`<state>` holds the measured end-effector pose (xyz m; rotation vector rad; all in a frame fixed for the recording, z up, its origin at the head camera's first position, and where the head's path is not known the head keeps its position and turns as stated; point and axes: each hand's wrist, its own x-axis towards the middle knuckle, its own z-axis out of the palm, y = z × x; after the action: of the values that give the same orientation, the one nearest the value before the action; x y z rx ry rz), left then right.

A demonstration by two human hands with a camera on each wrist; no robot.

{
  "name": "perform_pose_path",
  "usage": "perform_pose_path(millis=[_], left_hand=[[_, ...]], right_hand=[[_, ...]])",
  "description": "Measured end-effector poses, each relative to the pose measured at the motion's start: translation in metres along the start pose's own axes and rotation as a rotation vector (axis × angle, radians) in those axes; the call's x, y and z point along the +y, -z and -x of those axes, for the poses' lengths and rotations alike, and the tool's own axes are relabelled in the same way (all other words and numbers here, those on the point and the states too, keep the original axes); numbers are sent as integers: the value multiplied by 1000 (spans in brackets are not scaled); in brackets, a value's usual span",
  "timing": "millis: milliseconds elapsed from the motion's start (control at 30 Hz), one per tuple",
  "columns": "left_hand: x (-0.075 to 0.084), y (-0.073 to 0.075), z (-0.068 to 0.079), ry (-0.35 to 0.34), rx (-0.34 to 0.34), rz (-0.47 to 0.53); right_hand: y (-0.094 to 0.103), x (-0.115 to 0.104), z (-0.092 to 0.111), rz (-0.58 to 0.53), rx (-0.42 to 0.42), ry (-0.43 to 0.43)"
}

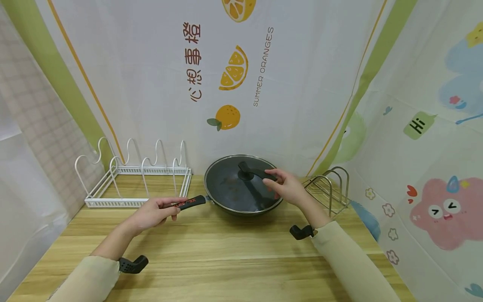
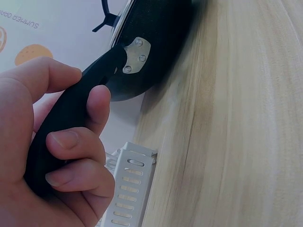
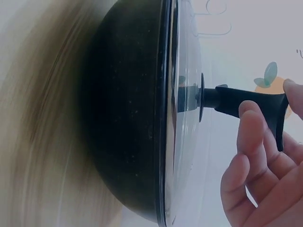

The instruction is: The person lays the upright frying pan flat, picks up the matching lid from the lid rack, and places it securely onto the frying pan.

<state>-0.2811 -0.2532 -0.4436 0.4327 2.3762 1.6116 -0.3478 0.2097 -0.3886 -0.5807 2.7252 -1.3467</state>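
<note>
A dark wok (image 1: 241,213) sits toward the back of the wooden table, covered by a glass lid (image 1: 226,188) with a metal rim. My left hand (image 1: 151,213) grips the wok's black handle (image 2: 71,106), fingers curled round it. On the other side, my right hand (image 1: 288,188) pinches the lid's black knob (image 3: 251,101) by its long, flared end, with thumb and fingertips on it. Seen from the right wrist, the lid rests on the wok's rim (image 3: 163,142). Rivets (image 2: 138,56) fasten the handle to the wok's side.
A white wire rack (image 1: 136,203) with wavy uprights stands at the back left, close to my left hand. Behind my right wrist is a small metal rack (image 1: 332,191) with looped bars. A printed cloth (image 1: 302,84) hangs behind the wooden table (image 1: 219,260).
</note>
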Motion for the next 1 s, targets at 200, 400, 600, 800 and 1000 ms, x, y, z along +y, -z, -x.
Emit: perform_pose_path(millis=[200, 400, 600, 800, 1000], left_hand=[[0, 0, 0, 3, -2, 2], [0, 0, -1, 2, -4, -2], [1, 0, 0, 3, -7, 3], [1, 0, 0, 1, -6, -7], [1, -1, 0, 4, -2, -8]], right_hand=[[-7, -3, 0, 13, 27, -12], [-13, -8, 3, 27, 61, 0], [-19, -11, 3, 31, 75, 0], [-25, -13, 4, 40, 103, 9], [-30, -17, 6, 76, 138, 27]])
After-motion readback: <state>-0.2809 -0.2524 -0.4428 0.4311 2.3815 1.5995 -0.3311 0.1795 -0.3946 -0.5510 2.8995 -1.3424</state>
